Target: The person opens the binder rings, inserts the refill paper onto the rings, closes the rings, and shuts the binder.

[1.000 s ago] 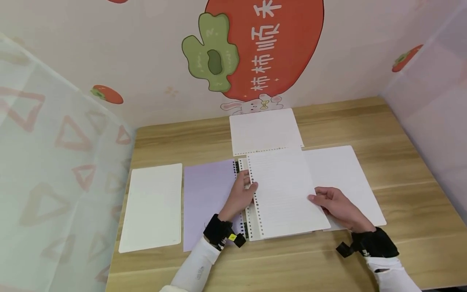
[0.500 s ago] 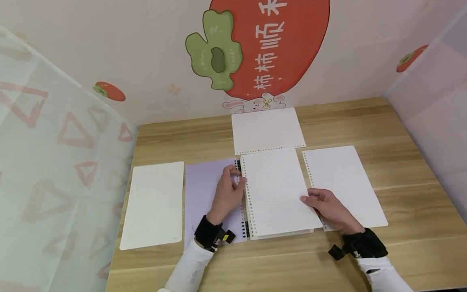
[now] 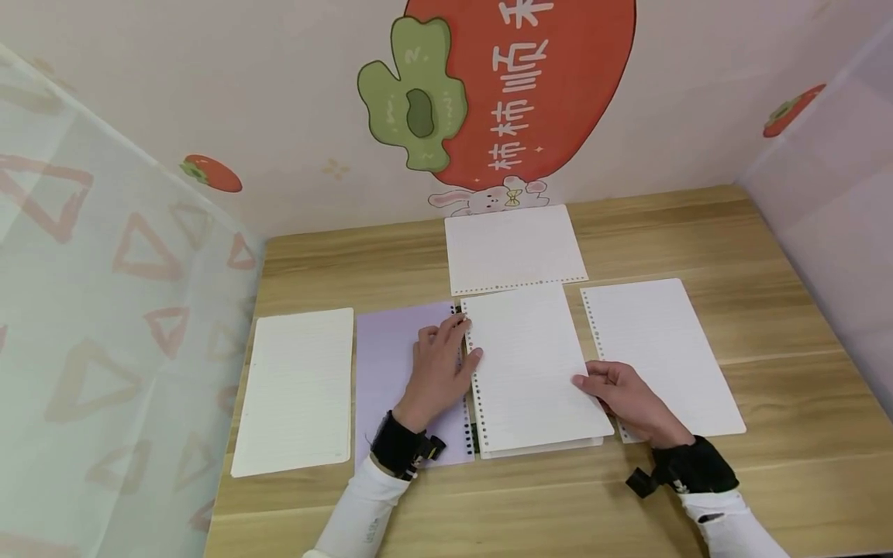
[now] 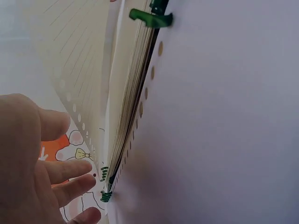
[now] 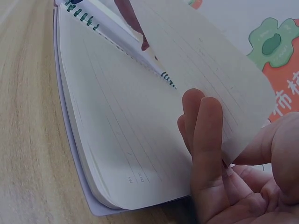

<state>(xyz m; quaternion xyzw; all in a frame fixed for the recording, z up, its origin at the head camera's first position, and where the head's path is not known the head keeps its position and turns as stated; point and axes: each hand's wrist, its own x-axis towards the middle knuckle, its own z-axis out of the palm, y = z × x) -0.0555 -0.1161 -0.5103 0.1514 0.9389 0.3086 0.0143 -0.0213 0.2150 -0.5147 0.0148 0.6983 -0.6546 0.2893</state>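
An open ring-bound notebook lies in the middle, its purple cover (image 3: 387,364) folded out left. Green binder rings (image 4: 152,18) show along its spine in the left wrist view. Over the lined page block (image 5: 126,135), a loose sheet with punched holes (image 3: 530,372) is tilted up from the pages. My right hand (image 3: 631,403) pinches this sheet at its right edge between thumb and fingers. At the punched edge is my left hand (image 3: 436,372), fingers spread and loosely bent, with the fingertips by the upper holes and the thumb lower down.
A white sheet (image 3: 293,391) lies left of the purple cover. Another punched sheet (image 3: 663,356) lies to the right, and a third (image 3: 516,248) lies crosswise behind the notebook. Printed walls stand around the wooden table (image 3: 558,504) at the back and sides.
The loose sheet has moved left over the notebook's pages, held by the right hand. The left hand has released the punched edge, shifted left, and spread its fingers beside it.
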